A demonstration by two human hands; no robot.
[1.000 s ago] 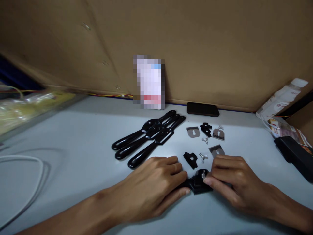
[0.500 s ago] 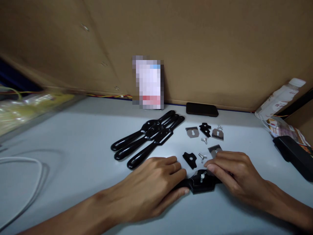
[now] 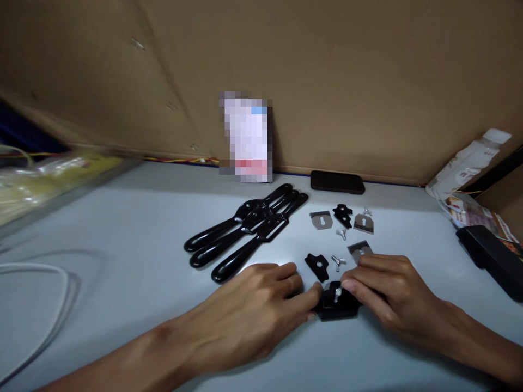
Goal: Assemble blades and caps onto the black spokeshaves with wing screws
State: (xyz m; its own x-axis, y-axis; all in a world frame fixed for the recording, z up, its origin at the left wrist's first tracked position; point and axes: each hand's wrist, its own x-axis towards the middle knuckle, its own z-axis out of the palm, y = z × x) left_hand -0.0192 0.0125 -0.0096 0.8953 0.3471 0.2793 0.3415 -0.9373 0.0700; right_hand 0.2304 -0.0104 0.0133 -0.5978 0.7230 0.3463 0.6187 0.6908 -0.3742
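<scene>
A black spokeshave (image 3: 338, 311) lies on the table between my hands, with a dark cap and a silver wing screw (image 3: 337, 295) on its middle. My left hand (image 3: 261, 310) is closed round its left handle, the index fingertip pressed against the cap's left side. At the cap's right edge, my right hand (image 3: 388, 294) pinches with thumb and finger; its fingers hide the right handle. Just beyond lie a loose black cap (image 3: 317, 267), another wing screw (image 3: 338, 263) and a steel blade (image 3: 359, 250) partly behind my right hand.
Three black spokeshave bodies (image 3: 249, 228) lie side by side at centre-left. Further back are slotted blades (image 3: 321, 220), small black caps (image 3: 342, 215) and wing screws (image 3: 341, 233). A dark flat case (image 3: 337, 182), a bottle (image 3: 466, 166) and a white cable (image 3: 65, 294) lie around.
My left index finger has moved right and forward onto the cap's side. My right fingers have stayed by the cap's right edge, and the wing screw's wings have turned slightly.
</scene>
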